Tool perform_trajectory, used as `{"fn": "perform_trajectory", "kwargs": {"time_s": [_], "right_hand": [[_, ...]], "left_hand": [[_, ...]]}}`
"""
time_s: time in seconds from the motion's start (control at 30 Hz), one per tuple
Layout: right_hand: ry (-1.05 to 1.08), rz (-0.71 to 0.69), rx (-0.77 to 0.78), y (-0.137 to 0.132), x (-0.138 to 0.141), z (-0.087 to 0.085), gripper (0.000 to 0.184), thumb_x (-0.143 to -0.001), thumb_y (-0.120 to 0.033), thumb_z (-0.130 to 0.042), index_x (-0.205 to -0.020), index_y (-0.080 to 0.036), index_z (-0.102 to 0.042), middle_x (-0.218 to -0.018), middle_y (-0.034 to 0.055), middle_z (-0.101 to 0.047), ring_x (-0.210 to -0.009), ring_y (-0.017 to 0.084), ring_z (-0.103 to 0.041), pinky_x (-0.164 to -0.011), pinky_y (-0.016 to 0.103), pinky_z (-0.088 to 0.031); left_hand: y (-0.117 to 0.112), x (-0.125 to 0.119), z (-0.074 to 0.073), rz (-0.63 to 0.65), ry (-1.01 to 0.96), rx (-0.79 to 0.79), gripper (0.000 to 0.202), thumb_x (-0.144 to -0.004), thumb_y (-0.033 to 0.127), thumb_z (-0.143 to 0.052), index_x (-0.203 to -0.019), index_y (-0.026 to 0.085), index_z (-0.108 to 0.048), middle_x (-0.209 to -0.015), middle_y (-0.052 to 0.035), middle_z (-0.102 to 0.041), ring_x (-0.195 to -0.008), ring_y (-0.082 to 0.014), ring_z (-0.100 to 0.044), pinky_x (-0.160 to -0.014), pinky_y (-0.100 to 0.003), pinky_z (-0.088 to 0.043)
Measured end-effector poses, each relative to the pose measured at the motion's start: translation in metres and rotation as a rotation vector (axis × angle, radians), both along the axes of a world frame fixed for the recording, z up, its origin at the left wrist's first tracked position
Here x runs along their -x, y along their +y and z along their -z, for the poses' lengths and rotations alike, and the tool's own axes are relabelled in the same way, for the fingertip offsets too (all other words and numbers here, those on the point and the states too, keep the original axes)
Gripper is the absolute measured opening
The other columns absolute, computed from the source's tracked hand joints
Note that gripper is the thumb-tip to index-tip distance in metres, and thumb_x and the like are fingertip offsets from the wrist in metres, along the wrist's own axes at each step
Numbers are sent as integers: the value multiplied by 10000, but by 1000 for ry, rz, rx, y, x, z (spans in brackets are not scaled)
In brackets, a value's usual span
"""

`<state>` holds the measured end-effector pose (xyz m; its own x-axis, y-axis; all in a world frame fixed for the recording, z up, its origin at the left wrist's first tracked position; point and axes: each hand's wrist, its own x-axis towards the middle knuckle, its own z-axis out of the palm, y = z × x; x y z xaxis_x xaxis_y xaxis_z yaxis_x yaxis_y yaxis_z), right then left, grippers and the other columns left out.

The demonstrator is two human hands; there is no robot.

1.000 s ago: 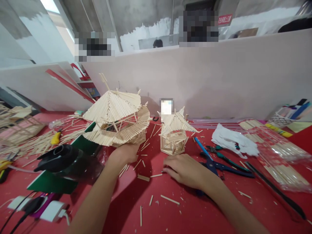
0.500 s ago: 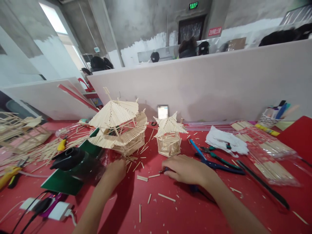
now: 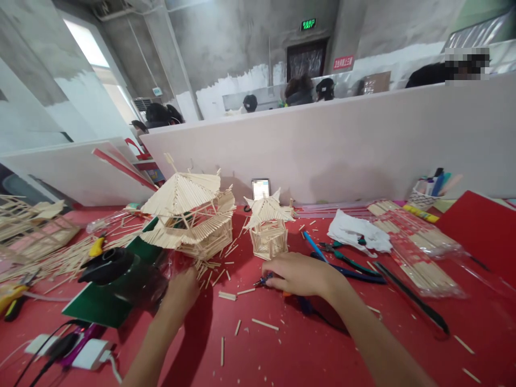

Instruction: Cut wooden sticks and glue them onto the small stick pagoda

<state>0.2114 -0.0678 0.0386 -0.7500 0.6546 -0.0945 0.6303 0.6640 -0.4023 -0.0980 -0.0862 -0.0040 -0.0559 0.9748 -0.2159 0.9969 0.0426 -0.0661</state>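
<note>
One red table, pale partition; left hand, grip unclear, withdrawn from larger pavilion; right hand grips a tool

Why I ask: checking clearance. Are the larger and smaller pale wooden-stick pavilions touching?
Apart: the head view shows red tabletop between the larger pavilion and the smaller pavilion.

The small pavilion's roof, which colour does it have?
The roof is pale beige, best seen in the head view.

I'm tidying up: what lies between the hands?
Between the left hand and right hand, the head view shows short sticks and a tool tip.
</note>
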Motion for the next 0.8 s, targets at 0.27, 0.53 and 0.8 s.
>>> {"fn": "perform_trajectory", "kwargs": {"time_s": [0.27, 0.53, 0.8], "right_hand": [[131, -14, 107, 5, -6, 4, 150, -925, -249, -571, -1001, -236, -700, -978, 35, -745, -915, 200, -655, -721, 261, -437], [390, -80, 283, 0, 2, -8, 232, -896, -241, -611, -1119, -222, -673, -920, 14, -758, -775, 151, -676, -675, 227, -469], [827, 88, 424, 8, -32, -13, 223, -916, -279, -606, -1108, -217, -701, -998, 50, -757, -820, 168, -714, -775, 303, -563]], "left_hand": [[-22, -11, -23, 13, -559, -82, 411, -923, 184, -402, -1332, 181, -435, -887, -43, -668, -715, -173, -664, -697, -296, -526], [-26, -80, -47, 64, -1328, -244, 354, -858, 516, -618, -960, 178, -588, -782, -35, -700, -671, -168, -681, -621, -281, -585], [-7, -109, -50, 49, -1502, -546, 270, -795, 415, -729, -853, 155, -687, -740, -43, -742, -688, -170, -712, -641, -257, -595]]}}
